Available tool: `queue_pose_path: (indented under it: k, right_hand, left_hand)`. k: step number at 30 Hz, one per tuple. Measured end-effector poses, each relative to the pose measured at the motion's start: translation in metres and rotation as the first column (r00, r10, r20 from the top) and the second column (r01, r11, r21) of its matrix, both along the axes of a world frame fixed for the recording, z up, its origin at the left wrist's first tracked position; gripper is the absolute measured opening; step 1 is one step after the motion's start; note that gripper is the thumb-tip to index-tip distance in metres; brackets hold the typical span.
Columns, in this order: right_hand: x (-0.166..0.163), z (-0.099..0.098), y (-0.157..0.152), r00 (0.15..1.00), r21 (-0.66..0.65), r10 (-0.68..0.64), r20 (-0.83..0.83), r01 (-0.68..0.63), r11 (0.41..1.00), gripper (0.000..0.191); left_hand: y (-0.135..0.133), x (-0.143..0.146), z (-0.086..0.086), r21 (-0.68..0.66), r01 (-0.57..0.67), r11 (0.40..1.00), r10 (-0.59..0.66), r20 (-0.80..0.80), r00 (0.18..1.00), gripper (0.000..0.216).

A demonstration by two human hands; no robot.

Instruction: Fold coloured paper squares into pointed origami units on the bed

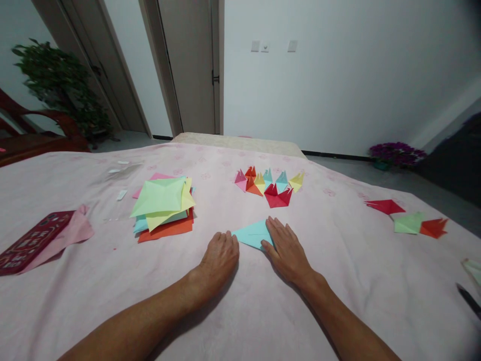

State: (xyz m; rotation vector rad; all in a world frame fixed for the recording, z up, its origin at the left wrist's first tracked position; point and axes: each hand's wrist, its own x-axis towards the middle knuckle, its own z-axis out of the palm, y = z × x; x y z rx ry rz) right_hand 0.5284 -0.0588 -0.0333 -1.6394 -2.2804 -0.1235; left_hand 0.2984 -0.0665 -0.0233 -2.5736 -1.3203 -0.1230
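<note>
A light blue paper point(252, 234), folded into a triangle, lies on the pink cloth point(240, 306) in front of me. My left hand point(218, 259) rests at its left corner with the fingers curled down onto the cloth. My right hand point(286, 249) lies flat with its fingers stretched over the paper's right part, pressing it down. Just beyond the paper sits a cluster of small folded paper shapes point(267, 184) in pink, orange, yellow, blue and red.
A stack of coloured paper sheets point(164, 208) lies to the left. A dark red phone point(33, 240) and a pink sheet point(71, 233) sit at the far left. Three more folded pieces point(409, 216) lie at the right; a dark pen point(469, 300) near the right edge.
</note>
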Motion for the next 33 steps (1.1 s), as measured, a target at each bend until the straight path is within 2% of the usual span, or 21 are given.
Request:
queue_pose_path:
  k: [5,10,13,18,21,24,26,30,33]
  right_hand:
    - [0.005,0.015,-0.002,0.990,0.122,-0.003,-0.143,0.020,0.992,0.046]
    - [0.005,0.031,-0.007,0.992,0.227,-0.004,-0.125,0.032,0.973,0.046]
    - [0.004,0.033,-0.010,0.990,0.190,0.055,-0.126,-0.030,0.981,0.040]
    - [-0.001,0.027,-0.010,0.969,0.104,0.208,-0.135,-0.195,0.975,0.061]
    - [-0.003,0.024,-0.011,0.944,0.130,0.295,-0.147,-0.277,0.952,0.061]
    - [-0.005,0.023,-0.012,0.929,0.179,0.352,-0.118,-0.329,0.927,0.059]
    - [-0.008,0.024,-0.013,0.925,0.215,0.365,-0.108,-0.337,0.917,0.059]
    - [-0.016,0.026,-0.017,0.906,0.298,0.402,-0.133,-0.350,0.888,0.057]
    - [-0.021,0.025,-0.018,0.882,0.328,0.454,-0.130,-0.394,0.859,0.059]
  left_hand:
    - [0.005,0.001,0.022,-0.113,-0.022,0.993,0.028,0.051,0.998,0.023]
    - [0.010,0.000,0.026,-0.112,-0.047,0.993,0.053,0.059,0.997,0.018]
    - [0.011,-0.001,0.025,-0.093,-0.057,0.994,0.063,0.065,0.996,0.021]
    - [0.012,-0.002,0.023,-0.017,-0.024,1.000,0.026,0.110,0.994,0.033]
    - [0.011,-0.001,0.021,0.040,0.018,0.999,-0.025,0.199,0.980,0.037]
    - [0.008,-0.001,0.016,0.039,0.142,0.989,-0.146,0.366,0.919,0.040]
    - [0.007,-0.001,0.012,0.008,0.240,0.971,-0.211,0.509,0.835,0.039]
    - [0.008,0.000,0.008,-0.060,0.351,0.934,-0.206,0.713,0.670,0.034]
    - [0.010,0.000,0.011,-0.098,0.383,0.918,-0.184,0.752,0.633,0.031]
